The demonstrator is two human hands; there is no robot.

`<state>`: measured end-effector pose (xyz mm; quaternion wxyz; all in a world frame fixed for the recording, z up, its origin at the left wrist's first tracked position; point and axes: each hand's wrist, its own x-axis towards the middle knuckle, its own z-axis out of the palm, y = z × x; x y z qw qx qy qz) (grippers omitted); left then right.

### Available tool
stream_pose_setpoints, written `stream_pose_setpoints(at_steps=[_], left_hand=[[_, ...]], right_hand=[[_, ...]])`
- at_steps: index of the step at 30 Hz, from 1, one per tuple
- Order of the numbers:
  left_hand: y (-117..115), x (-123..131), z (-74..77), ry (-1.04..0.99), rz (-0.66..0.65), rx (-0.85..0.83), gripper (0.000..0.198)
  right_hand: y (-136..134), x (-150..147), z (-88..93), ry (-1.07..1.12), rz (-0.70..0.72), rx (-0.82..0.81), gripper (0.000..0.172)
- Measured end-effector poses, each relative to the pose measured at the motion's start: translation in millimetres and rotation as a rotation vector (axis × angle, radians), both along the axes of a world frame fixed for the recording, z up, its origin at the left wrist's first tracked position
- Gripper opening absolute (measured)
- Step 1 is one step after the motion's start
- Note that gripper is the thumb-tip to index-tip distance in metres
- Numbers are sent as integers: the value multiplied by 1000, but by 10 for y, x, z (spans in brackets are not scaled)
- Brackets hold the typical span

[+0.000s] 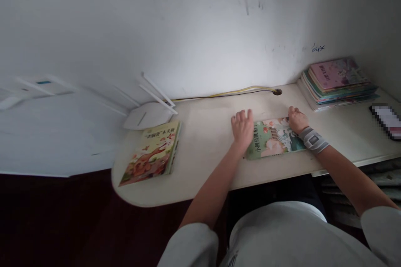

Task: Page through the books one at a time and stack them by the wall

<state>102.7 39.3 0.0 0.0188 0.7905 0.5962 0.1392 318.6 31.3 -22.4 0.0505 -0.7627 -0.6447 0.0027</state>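
Note:
A picture book (271,138) with a green cover, pink shapes and waves lies flat near the desk's front edge, its title turned sideways. My left hand (242,128) rests at the book's left edge, fingers stretched out and a little apart. At the far right corner of that book, my right hand (297,120) has its fingers curled in on the edge; a grey band circles its wrist. Another picture book (150,152), yellow-green with a reddish-brown animal, lies to the left, apparently on top of at least one more.
A white router (148,116) with antennas stands behind the left books. Cables (225,93) run along the wall to a hole (277,91). A stack of books (340,81) sits at the back right, near a phone (388,121). The desk's left end (138,198) is rounded.

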Motion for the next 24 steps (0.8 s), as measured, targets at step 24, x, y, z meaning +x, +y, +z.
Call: stream_pose_setpoints(at_steps=[24], left_hand=[[-342,270,-263,105,-367,-183,64]], right_hand=[[-390,-271,-86,116,756,97,78]])
